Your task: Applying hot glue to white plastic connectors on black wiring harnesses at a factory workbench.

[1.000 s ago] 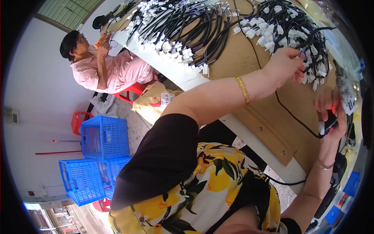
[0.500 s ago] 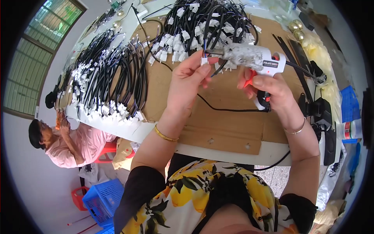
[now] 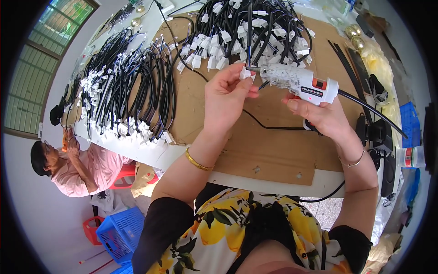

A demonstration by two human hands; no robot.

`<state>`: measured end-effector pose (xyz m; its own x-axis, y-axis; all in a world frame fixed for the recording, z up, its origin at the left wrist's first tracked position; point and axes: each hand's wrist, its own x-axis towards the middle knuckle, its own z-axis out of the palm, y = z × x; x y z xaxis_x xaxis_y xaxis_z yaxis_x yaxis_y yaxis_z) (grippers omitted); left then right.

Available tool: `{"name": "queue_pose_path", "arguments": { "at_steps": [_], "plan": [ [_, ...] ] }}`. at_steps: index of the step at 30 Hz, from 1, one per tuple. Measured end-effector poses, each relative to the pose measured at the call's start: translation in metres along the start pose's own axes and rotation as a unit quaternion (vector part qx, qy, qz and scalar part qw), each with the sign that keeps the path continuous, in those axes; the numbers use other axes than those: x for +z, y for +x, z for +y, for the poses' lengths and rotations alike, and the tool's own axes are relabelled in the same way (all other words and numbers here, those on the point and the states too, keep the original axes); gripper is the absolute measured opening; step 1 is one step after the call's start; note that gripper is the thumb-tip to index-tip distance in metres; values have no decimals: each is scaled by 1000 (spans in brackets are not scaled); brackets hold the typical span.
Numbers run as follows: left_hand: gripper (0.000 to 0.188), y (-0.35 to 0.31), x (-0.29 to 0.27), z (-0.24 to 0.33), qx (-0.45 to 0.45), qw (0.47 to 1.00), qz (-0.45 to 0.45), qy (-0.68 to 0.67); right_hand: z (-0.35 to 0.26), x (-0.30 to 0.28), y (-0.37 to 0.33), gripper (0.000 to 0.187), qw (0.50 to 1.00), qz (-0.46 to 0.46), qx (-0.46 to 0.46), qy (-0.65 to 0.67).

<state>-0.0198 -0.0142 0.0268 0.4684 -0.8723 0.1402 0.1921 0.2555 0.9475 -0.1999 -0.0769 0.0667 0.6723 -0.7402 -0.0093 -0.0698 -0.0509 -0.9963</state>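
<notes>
Looks like we're at the gluing step: our left hand (image 3: 226,97) is pinching a small white plastic connector (image 3: 247,74) out over the brown cardboard sheet (image 3: 269,157) on the white desk (image 3: 326,181), just short of the heap of black cables (image 3: 223,43). Our right hand (image 3: 322,115) is wrapped round a white pistol-shaped glue gun (image 3: 299,83), nozzle right by the connector's wire end; can't tell if they're touching. We'd say the next move calls for a steady pinch and careful nozzle aim, fingertips clear.

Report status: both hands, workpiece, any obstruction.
Left hand pinches white connector. Right hand grips white glue gun, nozzle at connector's wire end. Nothing visible blocking nozzle; heaped black cables just beyond.
</notes>
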Motion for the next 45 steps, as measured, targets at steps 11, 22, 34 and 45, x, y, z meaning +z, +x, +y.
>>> {"name": "queue_pose_path", "arguments": {
  "at_steps": [11, 22, 34, 45],
  "plan": [
    [25, -1, 2, -3, 24, 1000, 18, 7, -8, 1, -2, 21, 999, 24, 38, -32],
    [18, -1, 3, -7, 46, 998, 33, 23, -13, -1, -1, 27, 996, -9, -11, -85],
    [21, 1, -3, -11, 98, 987, 38, 118, -15, 3, -3, 22, 995, 33, 26, -89],
    [18, 3, -3, -11, 153, 973, 62, 164, -19, -5, 0, 22, 991, 8, 55, -118]
  ]
}}
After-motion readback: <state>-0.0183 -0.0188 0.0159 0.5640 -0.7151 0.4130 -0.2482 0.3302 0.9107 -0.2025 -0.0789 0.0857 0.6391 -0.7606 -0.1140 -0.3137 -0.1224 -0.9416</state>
